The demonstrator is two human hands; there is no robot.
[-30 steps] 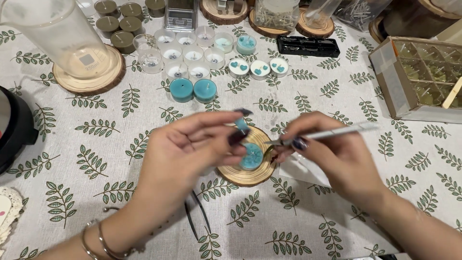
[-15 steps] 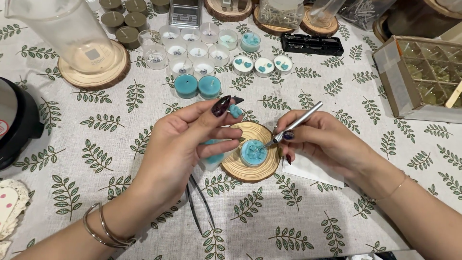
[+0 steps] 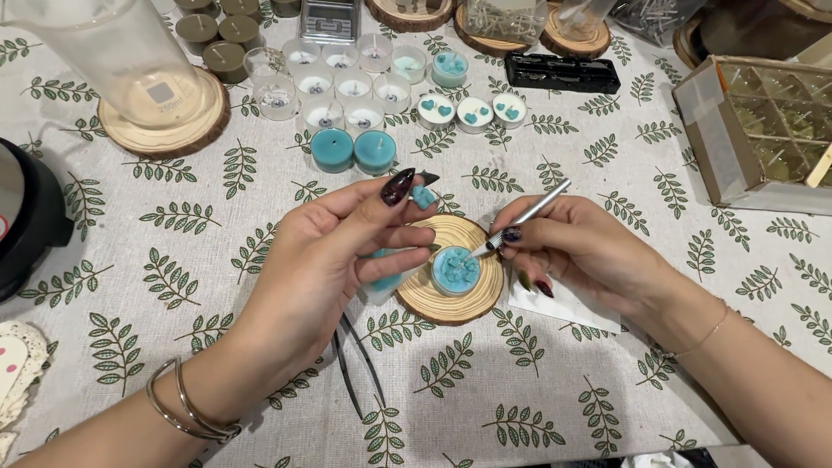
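Observation:
A small teal candle (image 3: 454, 269) in a clear cup sits on a round wooden slice (image 3: 425, 299) at the table's middle. My right hand (image 3: 576, 247) grips a thin silver tool (image 3: 529, 212), its tip touching the candle's top. My left hand (image 3: 334, 256) is raised to the left of the slice and pinches a tiny teal piece (image 3: 422, 197) between thumb and forefinger. A pale teal object (image 3: 383, 279) lies under my left fingers. Silver bangles ring my left wrist.
Black tweezers (image 3: 355, 364) lie below my left hand, a white paper (image 3: 568, 305) under my right. Behind are two teal candles (image 3: 354, 150), several clear cups, heart-topped candles (image 3: 472, 113), a jug on a wooden slice (image 3: 165, 113), a black tray (image 3: 562, 73), a glass box (image 3: 763, 130), a black pot (image 3: 26, 217).
My left hand has lifted slightly, with the teal piece still pinched. My right hand has lowered the silver tool so that its tip now rests on the candle.

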